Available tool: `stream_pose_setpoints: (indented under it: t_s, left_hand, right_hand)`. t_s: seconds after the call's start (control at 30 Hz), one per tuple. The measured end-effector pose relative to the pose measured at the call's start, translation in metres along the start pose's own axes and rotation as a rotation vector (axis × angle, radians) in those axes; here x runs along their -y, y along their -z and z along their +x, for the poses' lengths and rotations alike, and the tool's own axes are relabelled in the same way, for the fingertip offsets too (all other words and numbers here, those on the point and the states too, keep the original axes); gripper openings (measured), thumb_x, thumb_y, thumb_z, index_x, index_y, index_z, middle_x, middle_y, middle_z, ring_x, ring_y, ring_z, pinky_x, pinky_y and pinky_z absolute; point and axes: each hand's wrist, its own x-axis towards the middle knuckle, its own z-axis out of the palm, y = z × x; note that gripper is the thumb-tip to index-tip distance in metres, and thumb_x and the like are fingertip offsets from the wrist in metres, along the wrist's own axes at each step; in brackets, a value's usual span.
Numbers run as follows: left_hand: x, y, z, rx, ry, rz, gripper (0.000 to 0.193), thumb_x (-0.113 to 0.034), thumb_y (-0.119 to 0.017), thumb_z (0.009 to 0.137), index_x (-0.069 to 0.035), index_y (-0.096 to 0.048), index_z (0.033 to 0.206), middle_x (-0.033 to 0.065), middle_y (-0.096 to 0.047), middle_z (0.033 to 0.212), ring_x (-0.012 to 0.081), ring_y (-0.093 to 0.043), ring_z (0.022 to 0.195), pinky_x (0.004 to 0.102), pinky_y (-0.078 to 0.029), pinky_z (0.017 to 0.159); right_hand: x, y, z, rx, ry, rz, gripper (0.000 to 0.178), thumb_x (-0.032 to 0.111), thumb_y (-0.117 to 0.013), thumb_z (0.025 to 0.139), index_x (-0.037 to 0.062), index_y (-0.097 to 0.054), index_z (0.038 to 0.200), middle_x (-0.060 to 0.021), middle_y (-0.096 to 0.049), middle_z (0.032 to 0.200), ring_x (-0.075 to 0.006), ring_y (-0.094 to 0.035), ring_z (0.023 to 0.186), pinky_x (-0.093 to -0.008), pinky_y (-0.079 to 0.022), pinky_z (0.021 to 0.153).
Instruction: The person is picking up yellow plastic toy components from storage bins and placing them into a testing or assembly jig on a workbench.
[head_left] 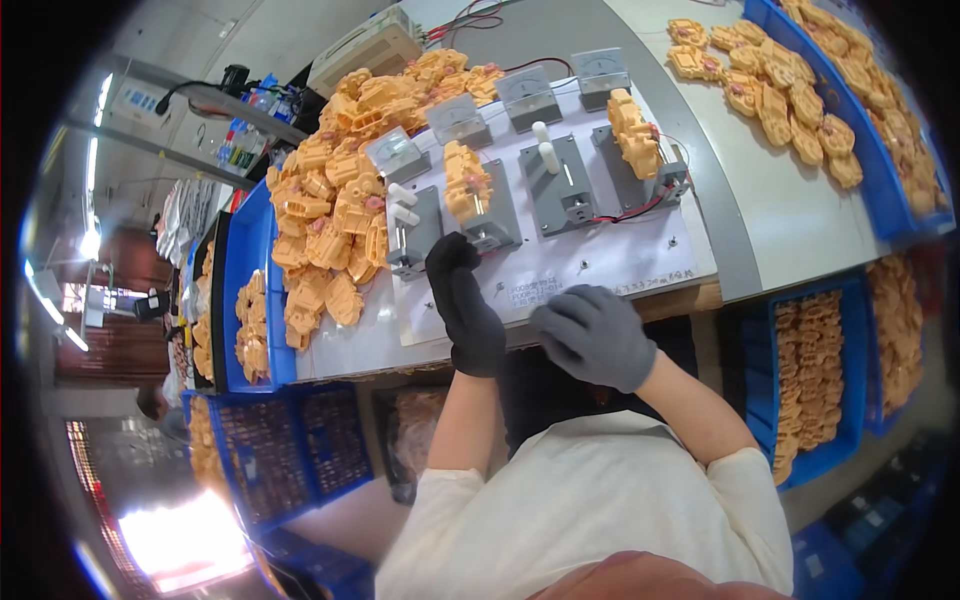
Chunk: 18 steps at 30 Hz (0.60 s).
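Note:
My left hand [466, 310], in a dark glove, reaches to the front end of a grey test fixture [502, 205]. Its fingers are bent and pressed together there; whatever they grip is hidden. An orange-yellow plastic housing [464, 180] sits upright on that fixture. Over the front edge of the white board [440, 300] hovers my right hand [598, 337], grey-gloved, fingers loosely bent and apart, nothing seen in them. Another such housing [632, 135] stands on the rightmost fixture [672, 182]. Two fixtures with white pegs, the left one [424, 222] and the third one [556, 185], carry no housing.
Behind the fixtures stand several dial meters [525, 97]. A large heap of housings [335, 190] lies left, beside a blue bin [250, 235]. More loose housings [775, 90] and a blue tray [880, 170] are at right. Blue crates [850, 380] sit below the table; red wires [632, 214] cross the board.

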Motion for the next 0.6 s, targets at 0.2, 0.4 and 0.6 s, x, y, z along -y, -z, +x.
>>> stream_pose_setpoints:
  t_s: [0.2, 0.4, 0.6]
  left_hand:
    - [0.007, 0.001, -0.005, -0.029, 0.056, -0.025, 0.042, -0.03, -0.034, 0.098, 0.001, -0.046, 0.124, 0.01, -0.053, 0.111, 0.0196, -0.052, 0.099, 0.0334, -0.041, 0.089]
    - [0.002, 0.0, 0.0, 0.017, 0.151, -0.094, 0.043, -0.032, -0.036, 0.098, -0.001, -0.045, 0.126, 0.0112, -0.05, 0.121, 0.0213, -0.052, 0.106, 0.0353, -0.042, 0.092]
    - [-0.003, 0.004, 0.004, 0.19, 0.141, -0.094, 0.043, -0.023, -0.035, 0.092, 0.002, -0.044, 0.126, 0.0128, -0.044, 0.125, 0.0228, -0.048, 0.112, 0.0357, -0.04, 0.097]
  right_hand:
    - [-0.007, -0.029, 0.035, 0.334, -0.254, -0.057, 0.031, 0.026, -0.066, 0.076, 0.0135, -0.055, 0.103, -0.0065, -0.056, 0.095, -0.0266, -0.059, 0.085, -0.0388, -0.051, 0.067]
    - [-0.012, -0.043, 0.043, 0.337, -0.353, -0.055, 0.031, 0.03, -0.064, 0.08, 0.0112, -0.057, 0.103, -0.008, -0.055, 0.099, -0.0264, -0.059, 0.093, -0.0405, -0.052, 0.072]
    - [-0.006, -0.044, 0.046, 0.248, -0.425, -0.094, 0.032, 0.031, -0.066, 0.08, 0.0143, -0.058, 0.106, -0.0074, -0.057, 0.098, -0.0286, -0.061, 0.087, -0.0409, -0.052, 0.07]
